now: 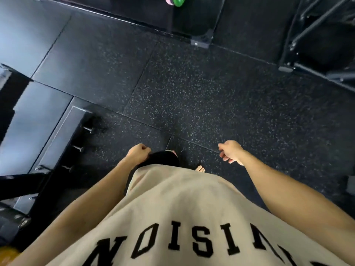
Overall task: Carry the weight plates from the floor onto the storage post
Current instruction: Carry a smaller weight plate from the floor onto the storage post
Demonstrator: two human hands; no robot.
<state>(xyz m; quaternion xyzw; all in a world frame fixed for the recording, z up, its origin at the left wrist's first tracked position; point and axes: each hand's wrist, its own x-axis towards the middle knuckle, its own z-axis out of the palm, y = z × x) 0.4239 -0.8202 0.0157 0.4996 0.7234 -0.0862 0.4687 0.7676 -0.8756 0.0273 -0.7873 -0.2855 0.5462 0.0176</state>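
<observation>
Underfoot, speckled black rubber floor (201,89)

shirt (172,208) | black block letters, seen upside down | partly readable: "NOISI"

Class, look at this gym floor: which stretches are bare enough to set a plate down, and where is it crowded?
The widest bare patch is the speckled rubber floor ahead of both hands, bordered by the black frame base at the far edge and the rack legs far right. Crowded: the left side, with the platform edge and its pegs, and the colored plates at the top edge.
</observation>
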